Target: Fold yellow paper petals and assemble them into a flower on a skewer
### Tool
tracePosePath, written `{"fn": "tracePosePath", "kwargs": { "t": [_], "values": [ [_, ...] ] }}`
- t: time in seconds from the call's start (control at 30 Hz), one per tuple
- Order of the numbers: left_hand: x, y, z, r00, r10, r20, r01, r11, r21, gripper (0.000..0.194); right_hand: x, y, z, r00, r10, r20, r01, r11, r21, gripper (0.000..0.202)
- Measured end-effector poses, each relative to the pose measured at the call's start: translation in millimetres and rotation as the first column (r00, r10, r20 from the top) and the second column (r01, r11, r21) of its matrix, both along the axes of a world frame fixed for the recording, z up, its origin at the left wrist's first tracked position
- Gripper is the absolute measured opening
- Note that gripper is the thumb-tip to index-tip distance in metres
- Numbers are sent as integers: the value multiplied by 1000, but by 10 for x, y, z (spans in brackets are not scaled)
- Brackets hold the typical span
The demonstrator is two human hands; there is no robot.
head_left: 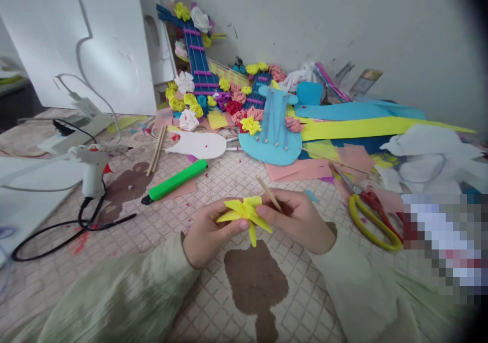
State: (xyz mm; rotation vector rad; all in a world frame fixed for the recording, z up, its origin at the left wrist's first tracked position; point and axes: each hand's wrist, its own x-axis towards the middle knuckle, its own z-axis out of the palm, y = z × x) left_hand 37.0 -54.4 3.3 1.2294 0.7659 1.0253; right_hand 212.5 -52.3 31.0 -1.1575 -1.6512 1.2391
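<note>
Between my two hands is a yellow paper flower [244,212] with several pointed petals spread outward. My left hand [209,231] pinches it from the left, thumb on a lower petal. From the right, my right hand [301,221] presses thumb and finger on the flower's petals near its centre. A thin wooden stick [269,193] also sits in the right hand, its upper end slanting up and left past the fingers. Both hands are closed and held just above the tabletop.
A white glue gun [93,167] with a black cable stands at left. Near it lie a green utility knife [177,180] and wooden sticks [156,152]. Yellow-handled scissors [371,221] rest at right. Behind are a light-blue guitar-shaped cutout [270,147], paper flowers [186,104] and paper strips [366,128].
</note>
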Motion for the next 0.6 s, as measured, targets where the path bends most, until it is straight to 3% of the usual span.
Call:
{"fn": "tracePosePath", "kwargs": {
  "t": [0.1,0.17,0.3,0.43,0.6],
  "values": [
    [-23,11,-9,999,-30,-33,30,999,-11,23,-7,0,-6,998,-31,59,27,998,63,20],
    [-29,23,-4,999,-25,-45,24,999,-22,25,-14,0,-29,991,-66,121,43,982,183,20],
    [11,48,35,987,47,-154,-53,998,-40,22,-49,-21,-84,978,-51,202,-25,934,356,15],
    [52,53,43,980,60,-191,-73,996,-59,13,-72,-42,-96,976,-84,199,23,957,290,18],
    [43,38,10,983,41,-178,-46,999,-22,13,-66,-29,-81,995,-47,91,43,998,40,19]
  ]
}}
